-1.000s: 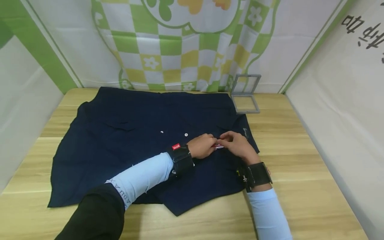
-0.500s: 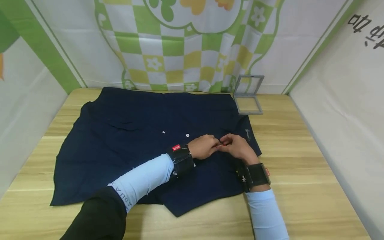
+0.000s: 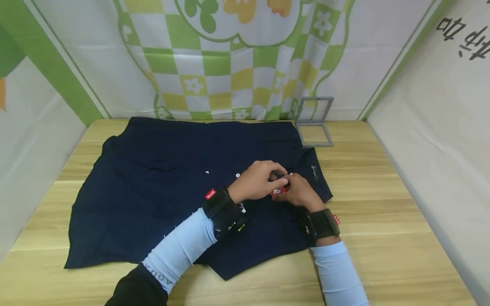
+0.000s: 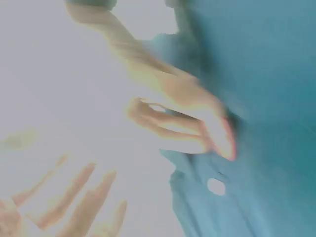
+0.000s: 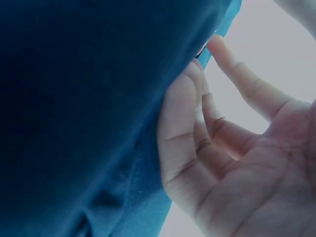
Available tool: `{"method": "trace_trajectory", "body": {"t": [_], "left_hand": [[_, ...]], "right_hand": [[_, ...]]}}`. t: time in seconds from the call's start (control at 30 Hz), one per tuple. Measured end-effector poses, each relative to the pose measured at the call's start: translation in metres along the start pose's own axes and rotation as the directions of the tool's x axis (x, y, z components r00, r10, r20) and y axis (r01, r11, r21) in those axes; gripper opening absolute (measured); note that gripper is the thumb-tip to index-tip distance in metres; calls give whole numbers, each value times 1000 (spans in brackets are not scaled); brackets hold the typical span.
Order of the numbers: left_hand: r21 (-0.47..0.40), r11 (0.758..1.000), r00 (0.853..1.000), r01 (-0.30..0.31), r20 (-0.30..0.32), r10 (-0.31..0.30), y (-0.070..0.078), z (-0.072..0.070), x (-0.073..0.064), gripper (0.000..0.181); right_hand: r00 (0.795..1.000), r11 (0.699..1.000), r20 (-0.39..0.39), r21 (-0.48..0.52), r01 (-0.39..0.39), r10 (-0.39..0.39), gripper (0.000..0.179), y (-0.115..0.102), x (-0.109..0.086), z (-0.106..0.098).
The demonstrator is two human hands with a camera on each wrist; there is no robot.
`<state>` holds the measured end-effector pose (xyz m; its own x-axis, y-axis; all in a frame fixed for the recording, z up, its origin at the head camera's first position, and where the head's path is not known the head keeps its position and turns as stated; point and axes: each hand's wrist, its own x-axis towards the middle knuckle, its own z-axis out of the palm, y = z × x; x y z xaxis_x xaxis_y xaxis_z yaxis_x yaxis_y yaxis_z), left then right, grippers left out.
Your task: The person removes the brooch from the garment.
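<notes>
1. Shirt (image 3: 172,146): spread flat across the middle and left of the head view, on the table (image 3: 383,191); laying-out apparently done.
2. Red piece (image 3: 278,191): right of centre, over the shirt, between the hands; kind too small to tell.
3. Right hand (image 3: 301,192): pinching the red piece at the fingertips, close against the cloth in the right wrist view.
4. Left hand (image 3: 258,180): just beside the right, above the cloth; fingers (image 4: 95,200) spread in the left wrist view, with nothing visible between.
5. Buttons (image 3: 237,175): white, near the centre of the frame; fastened or not, cannot tell.
6. Progress, by judgement: partway, with the red piece at the cloth, any fixing hidden by fingers and probably unfinished; left to do, settling and release.
7. Frame (image 3: 311,123): standing open, upper right, at the shirt's edge, apart from both hands.
</notes>
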<state>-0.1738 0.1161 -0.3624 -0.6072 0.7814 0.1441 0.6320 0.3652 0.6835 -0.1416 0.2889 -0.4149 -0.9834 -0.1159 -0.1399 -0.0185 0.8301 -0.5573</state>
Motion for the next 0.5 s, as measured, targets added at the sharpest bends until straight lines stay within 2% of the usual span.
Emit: {"method": "trace_trajectory", "body": {"t": [0.07, 0.13, 0.3, 0.43, 0.5], "left_hand": [[-75, 997, 999, -6, -44, 3, 4, -4, -1, 27], [-115, 993, 996, 12, -83, -22, 3, -4, -2, 25], [-184, 974, 981, 129, -123, -153, -11, 4, -2, 23], [-198, 963, 969, 184, -127, -212, -21, 15, 1, 24], [-173, 963, 963, 206, -137, -230, -24, 19, 2, 24]], "right_hand": [[999, 999, -1, -10, -34, 34, 47, -2, 0, -1], [998, 998, -6, -8, -55, 55, 45, -4, 0, -2], [996, 995, -47, -59, -78, 75, 42, -12, -2, 2], [994, 986, -78, -139, -88, 78, 44, -16, -5, 8], [993, 984, -93, -158, -85, 71, 43, -17, -6, 10]]}}
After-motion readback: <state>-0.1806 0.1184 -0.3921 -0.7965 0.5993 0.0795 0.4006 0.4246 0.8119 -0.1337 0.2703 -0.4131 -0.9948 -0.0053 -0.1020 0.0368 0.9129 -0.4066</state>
